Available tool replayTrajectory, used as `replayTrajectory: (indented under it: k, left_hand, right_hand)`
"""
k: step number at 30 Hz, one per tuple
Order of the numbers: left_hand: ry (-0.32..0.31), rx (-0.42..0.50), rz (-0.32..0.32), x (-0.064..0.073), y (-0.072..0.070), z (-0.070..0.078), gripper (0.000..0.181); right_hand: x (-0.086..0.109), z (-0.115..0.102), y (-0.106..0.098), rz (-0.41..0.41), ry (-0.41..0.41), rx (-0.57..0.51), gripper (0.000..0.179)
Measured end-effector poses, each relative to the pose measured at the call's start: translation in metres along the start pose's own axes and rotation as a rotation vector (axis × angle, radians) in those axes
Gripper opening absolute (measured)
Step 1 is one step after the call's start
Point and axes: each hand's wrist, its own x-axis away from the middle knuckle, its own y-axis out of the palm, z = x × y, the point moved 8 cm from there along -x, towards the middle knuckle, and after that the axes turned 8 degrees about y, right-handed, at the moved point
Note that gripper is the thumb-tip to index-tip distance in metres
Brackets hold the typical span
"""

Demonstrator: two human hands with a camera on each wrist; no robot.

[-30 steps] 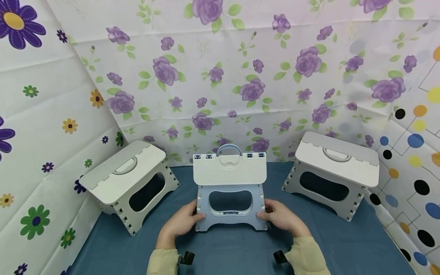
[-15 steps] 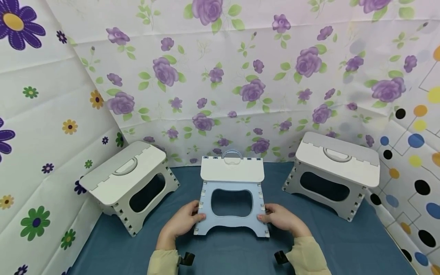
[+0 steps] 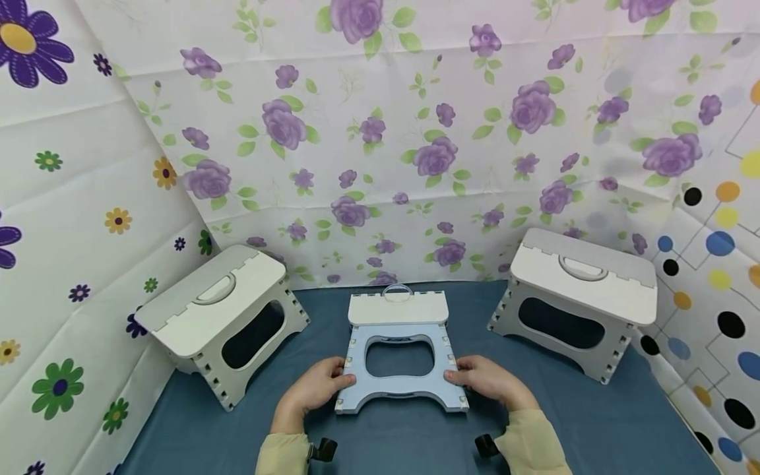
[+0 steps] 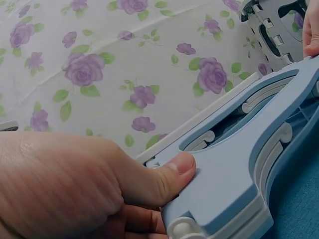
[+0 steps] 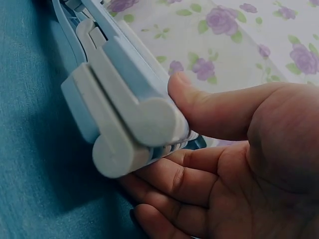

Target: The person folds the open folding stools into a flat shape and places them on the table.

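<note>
A blue and white folding step stool [image 3: 398, 386], folded nearly flat, leans back toward me in the middle of the head view, its white panel and small handle at the far end. My left hand [image 3: 311, 390] holds its left edge, and my right hand [image 3: 493, 384] holds the right edge. In the left wrist view the left thumb [image 4: 174, 172] presses on the blue face, other fingers being partly hidden beneath. The right wrist view has the right thumb [image 5: 182, 94] on top of the stool's edge [image 5: 149, 119] and curled fingers [image 5: 184, 179] below.
An unfolded white step stool [image 3: 228, 297] stands at the left, and another white step stool [image 3: 584, 277] at the right. Blue cloth [image 3: 404, 442] covers the table. A flowered curtain [image 3: 392, 171] hangs behind, with patterned sheets along both sides.
The stool's far end with the white panel has tipped down and away from the curtain's height, so the stool lies flatter. Both hands keep hold of its sides.
</note>
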Motion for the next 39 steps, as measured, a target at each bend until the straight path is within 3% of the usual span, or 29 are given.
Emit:
replayTrajectory:
  k: [5, 9, 11, 14, 18, 20, 25, 39]
  left_hand:
    - [-0.007, -0.027, 0.008, 0.000, -0.001, -0.001, 0.062]
    - [-0.010, -0.027, 0.014, -0.001, -0.002, -0.002, 0.061]
    - [-0.005, -0.026, 0.014, -0.001, -0.002, -0.002, 0.061]
    - [0.011, -0.017, 0.002, -0.001, -0.002, -0.003, 0.059]
    - [0.032, 0.035, -0.024, -0.001, 0.000, -0.004, 0.055]
    - [0.037, 0.065, -0.034, -0.001, 0.000, -0.005, 0.055]
    - [0.033, 0.093, -0.031, -0.002, 0.000, -0.004, 0.056]
    - [0.016, 0.086, 0.005, -0.002, -0.001, -0.005, 0.061]
  right_hand:
    - [-0.049, 0.044, -0.002, -0.019, 0.011, -0.045, 0.097]
    - [-0.058, 0.052, -0.003, -0.013, 0.009, -0.041, 0.102]
    - [-0.051, 0.047, -0.003, -0.016, -0.001, -0.051, 0.101]
    - [-0.024, 0.022, -0.002, -0.011, -0.001, -0.039, 0.100]
    - [0.017, -0.017, -0.001, 0.018, 0.005, -0.016, 0.086]
    - [0.028, -0.027, -0.001, 0.047, 0.007, -0.021, 0.075]
    - [0.032, -0.030, -0.002, 0.104, 0.037, -0.056, 0.062]
    - [0.028, -0.029, -0.003, 0.127, 0.018, -0.104, 0.058]
